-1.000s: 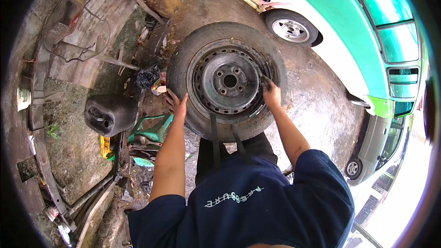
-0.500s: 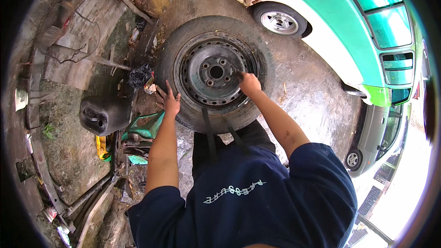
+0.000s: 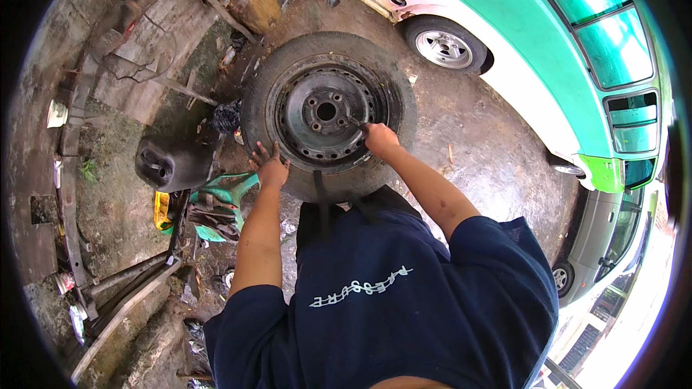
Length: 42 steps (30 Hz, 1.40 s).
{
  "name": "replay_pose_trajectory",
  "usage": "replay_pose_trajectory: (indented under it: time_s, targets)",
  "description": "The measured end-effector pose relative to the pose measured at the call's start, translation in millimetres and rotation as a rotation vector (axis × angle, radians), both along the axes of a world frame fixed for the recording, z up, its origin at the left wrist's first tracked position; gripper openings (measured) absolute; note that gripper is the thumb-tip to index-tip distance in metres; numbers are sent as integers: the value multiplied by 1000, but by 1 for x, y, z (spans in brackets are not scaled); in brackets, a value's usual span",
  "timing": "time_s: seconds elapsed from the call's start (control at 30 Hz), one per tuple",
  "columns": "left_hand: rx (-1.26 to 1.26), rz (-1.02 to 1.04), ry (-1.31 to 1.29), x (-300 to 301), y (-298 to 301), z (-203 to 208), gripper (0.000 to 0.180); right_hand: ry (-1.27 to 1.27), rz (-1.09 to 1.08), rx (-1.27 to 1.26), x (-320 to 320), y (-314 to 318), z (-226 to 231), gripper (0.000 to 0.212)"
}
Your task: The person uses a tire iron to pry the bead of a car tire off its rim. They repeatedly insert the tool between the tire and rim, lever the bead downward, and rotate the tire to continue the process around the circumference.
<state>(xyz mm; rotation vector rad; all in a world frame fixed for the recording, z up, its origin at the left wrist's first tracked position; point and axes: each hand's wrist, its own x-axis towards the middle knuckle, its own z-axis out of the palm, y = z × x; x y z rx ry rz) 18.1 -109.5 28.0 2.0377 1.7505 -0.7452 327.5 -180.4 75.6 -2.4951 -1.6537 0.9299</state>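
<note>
One splayed left hand (image 3: pixel 272 168) on black rubber tyre (image 3: pixel 324 42), right hand (image 3: pixel 380 139) curled, can't tell around what; probably working the tyre, brace next.

A stained, partly shiny grey-brown floor (image 3: pixel 504 166) carries a dirty yellow plastic jerrycan (image 3: pixel 256 9) at upper left and a silver-rimmed black vehicle wheel (image 3: pixel 444 49) at upper right. What bears the black tyre on its dark steel rim (image 3: pixel 301 109), centre frame, is hidden.

1. T-shirt (image 3: pixel 393 310): dark navy, lower centre of frame.
2. Sleeves (image 3: pixel 504 252): short, loose, navy, lower left and lower right.
3. Print (image 3: pixel 364 289): pale lettering, single slanting row, on shirt.
4. Trousers (image 3: pixel 308 223): black, mid-frame.
</note>
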Motion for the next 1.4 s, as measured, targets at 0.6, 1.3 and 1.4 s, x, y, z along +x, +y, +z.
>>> replay_pose_trajectory:
  time_s: [0.6,1.3,1.4]
  targets:
    - [-14,119,-50,10,-19,23,88,142,-441,367,44,21,-25,29]
    - [354,-129,-186,-4,119,-36,83,78,-732,426,-10,15,-31,30]
    - [353,-113,-241,-6,120,-41,79,108,-755,504,-23,17,-27,32]
